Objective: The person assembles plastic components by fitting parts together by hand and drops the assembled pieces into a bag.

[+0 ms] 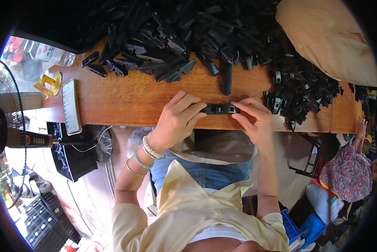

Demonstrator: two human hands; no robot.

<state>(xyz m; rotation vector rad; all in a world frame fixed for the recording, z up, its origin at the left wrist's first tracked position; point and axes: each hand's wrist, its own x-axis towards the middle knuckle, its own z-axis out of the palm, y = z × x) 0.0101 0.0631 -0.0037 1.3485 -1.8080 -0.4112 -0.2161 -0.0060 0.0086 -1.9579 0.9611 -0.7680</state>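
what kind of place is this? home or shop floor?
Likely a small hand-assembly workshop. A big heap of identical black plastic parts covers the wooden bench, both hands hold one black part, and stacked crates sit on the floor.

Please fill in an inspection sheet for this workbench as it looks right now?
Surface: wooden bench top, bare in the middle.
Job's things: short black plastic part pinched at both ends.
Clutter: big heap of black plastic parts along the far edge, smartphone, yellow stand, tan sack.
Hands: left hand and right hand both grip the part.
Cables: white cable hanging below the phone.
Surroundings: fan at left, another person at right, blue crate.
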